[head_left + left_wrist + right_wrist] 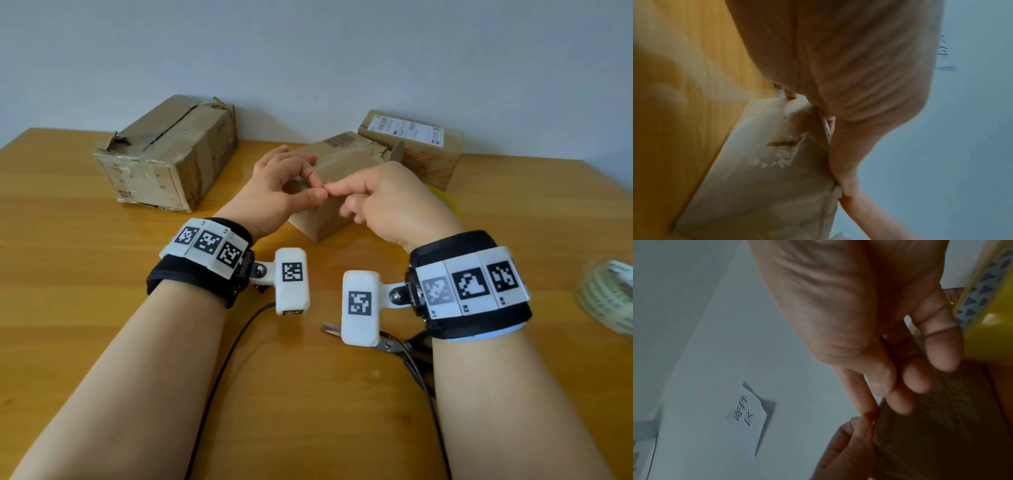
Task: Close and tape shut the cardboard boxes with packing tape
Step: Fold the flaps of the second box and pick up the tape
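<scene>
Nearest on the glossy wooden surface (102,260) lie metal scissors (390,344). Beyond them the left hand (277,192) and right hand (387,202) meet fingertip to fingertip, fingers curled, above the small creased cardboard box (339,164); whether they pinch anything cannot be told. Farther back sit a battered oblong box (168,154) and a labelled box (421,147).

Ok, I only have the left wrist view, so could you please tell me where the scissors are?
Observer: The scissors lie on the table beneath the right wrist; neither hand holds them.
Operator: Thank you. Is there any tape nearby?
Observer: A yellow tape roll sits just beyond the right hand.
Operator: And how many boxes are out?
Observer: Three: the small box under both hands, a large box at far left, and a labelled box behind.
</scene>
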Demonstrator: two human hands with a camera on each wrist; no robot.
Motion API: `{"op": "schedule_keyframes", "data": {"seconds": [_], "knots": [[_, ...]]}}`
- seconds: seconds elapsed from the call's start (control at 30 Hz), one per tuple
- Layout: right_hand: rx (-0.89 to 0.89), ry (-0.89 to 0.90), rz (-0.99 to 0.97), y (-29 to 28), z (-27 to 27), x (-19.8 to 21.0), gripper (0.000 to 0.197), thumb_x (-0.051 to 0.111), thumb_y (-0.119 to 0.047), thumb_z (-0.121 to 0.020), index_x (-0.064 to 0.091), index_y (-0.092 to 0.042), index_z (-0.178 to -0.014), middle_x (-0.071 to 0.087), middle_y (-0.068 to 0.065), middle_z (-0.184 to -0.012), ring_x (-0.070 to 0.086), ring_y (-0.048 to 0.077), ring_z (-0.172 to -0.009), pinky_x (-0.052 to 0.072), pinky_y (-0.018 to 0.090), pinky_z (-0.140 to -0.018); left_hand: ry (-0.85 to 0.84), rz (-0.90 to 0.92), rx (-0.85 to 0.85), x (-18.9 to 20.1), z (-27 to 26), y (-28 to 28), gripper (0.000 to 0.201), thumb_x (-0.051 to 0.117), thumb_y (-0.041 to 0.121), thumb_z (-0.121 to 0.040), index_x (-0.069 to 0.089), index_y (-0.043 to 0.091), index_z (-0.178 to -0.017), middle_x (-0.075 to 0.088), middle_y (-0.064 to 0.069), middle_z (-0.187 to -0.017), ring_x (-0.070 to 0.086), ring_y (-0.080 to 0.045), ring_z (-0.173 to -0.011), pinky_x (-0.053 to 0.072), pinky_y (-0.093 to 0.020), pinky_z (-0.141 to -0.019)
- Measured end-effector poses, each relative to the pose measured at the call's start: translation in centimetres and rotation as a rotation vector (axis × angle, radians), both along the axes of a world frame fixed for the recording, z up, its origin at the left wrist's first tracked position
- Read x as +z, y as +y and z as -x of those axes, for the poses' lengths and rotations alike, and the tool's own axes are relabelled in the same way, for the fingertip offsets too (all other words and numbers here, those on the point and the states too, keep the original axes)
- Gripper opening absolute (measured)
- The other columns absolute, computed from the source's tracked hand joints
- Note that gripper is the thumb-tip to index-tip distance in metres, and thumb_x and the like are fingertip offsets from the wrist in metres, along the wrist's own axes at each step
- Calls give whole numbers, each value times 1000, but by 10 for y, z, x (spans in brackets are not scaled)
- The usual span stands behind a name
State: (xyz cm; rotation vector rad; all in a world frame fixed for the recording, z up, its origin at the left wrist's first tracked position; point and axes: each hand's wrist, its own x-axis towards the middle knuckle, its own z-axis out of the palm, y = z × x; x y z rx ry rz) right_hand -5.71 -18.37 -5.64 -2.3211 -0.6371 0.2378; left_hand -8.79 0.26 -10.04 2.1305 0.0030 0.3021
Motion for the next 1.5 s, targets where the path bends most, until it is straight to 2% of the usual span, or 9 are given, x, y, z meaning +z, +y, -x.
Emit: {"op": "schedule_keyframes", "data": {"seconds": [0.17,0.3,0.5,0.63,0.87,1.07,1.2,1.33,1.5], "knots": [[-178,-58,-115,-18,-7,4,44,52,-5,-101,67,-35,-130,72,-11,-110,68,9,-98,57,37,-95,-14,150,-15,0,2,7,19,54,34,-100,72,30,-94,53,19,-139,15,-4,-146,7,-33,-114],[-222,-61,-16,-27,-15,7,36,54,-9,-100,72,-31,-123,69,-3,-127,62,15,-114,49,43,-107,-18,77,-10,3,2,5,10,66,27,-92,72,27,-100,51,17,-140,10,-3,-146,-3,-40,-119],[-262,-26,180,-48,-17,19,35,58,-9,-100,70,-27,-128,66,-1,-134,59,21,-125,45,43,-111,32,-102,-28,8,2,0,21,68,33,-90,68,52,-99,42,27,-138,1,-7,-150,-2,-60,-119],[-242,44,331,-56,-16,20,34,62,-11,-99,70,-23,-130,63,2,-137,57,24,-126,45,38,-107,0,-173,17,8,1,-5,25,60,32,-96,63,57,-99,43,25,-138,3,-12,-150,-1,-58,-120],[-198,137,448,-58,-26,11,60,78,-28,-90,56,-22,-145,57,-1,-147,54,22,-133,41,47,-115,-44,-191,56,7,-1,-5,21,47,46,-100,60,59,-111,43,18,-147,0,-15,-151,2,-56,-120],[-273,53,513,-45,-32,-5,38,72,-40,-91,71,-15,-120,67,7,-126,60,31,-117,42,56,-109,-69,-171,13,22,4,-11,35,43,52,-98,61,44,-127,45,16,-146,7,-14,-150,9,-42,-118],[-389,87,167,-61,-37,17,37,72,-39,-91,73,-7,-109,71,14,-111,66,33,-105,51,52,-100,-202,-84,16,31,5,-10,29,48,43,-102,66,36,-124,58,13,-134,42,-12,-134,32,-38,-112],[-460,259,-522,-67,-26,34,31,78,-38,-87,75,-9,-98,78,9,-103,73,31,-104,52,50,-99,-210,-14,-17,44,13,-15,25,55,31,-101,65,33,-123,62,17,-126,50,7,-119,34,-6,-92],[-415,414,-832,-44,-13,43,26,71,-31,-94,72,-12,-113,78,9,-109,73,23,-96,53,36,-89,-139,45,-120,53,19,-25,28,66,23,-94,65,31,-121,65,22,-122,55,8,-113,38,-15,-91]]}}
